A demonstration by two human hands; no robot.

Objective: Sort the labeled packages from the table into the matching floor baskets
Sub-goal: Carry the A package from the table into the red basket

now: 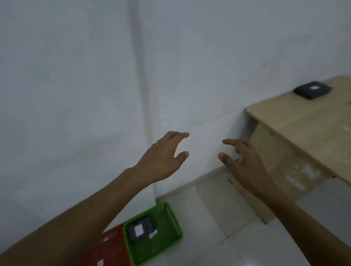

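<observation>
Black package (312,89) flat on table (313,123), long axis toward wall, hands empty

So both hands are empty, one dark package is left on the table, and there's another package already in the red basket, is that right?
Not quite: the head view shows that package lying in the green basket, not the red basket beside it. The rest holds: the left hand and right hand are empty, and one dark package is left on the table.

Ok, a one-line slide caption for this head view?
Both empty hands, left hand and right hand, reach toward the table and its remaining dark package.
</observation>
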